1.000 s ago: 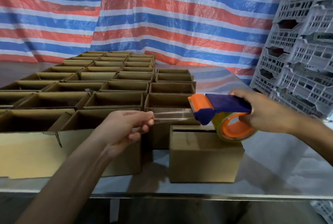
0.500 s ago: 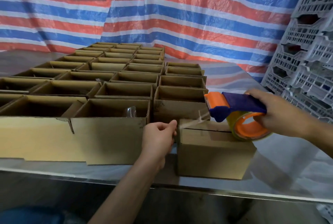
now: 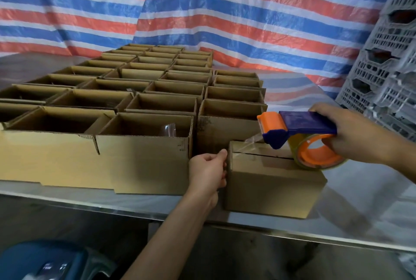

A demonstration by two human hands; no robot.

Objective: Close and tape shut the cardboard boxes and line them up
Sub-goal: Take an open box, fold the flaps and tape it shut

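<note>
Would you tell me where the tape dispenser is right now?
In the head view, right of centre: the right hand grips the tape dispenser over the right end of the closed cardboard box, beside open boxes.

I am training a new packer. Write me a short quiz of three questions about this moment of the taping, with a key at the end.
1. True or false: the top seam of the closed box is already taped along its whole length.
2. What does the right hand grip? A) a knife B) the tape dispenser C) a marker
3. Fill in: the tape runs from the dispenser to the box's ___ end, where the left hand holds it.

Key: 1 false; 2 B; 3 left.
</note>
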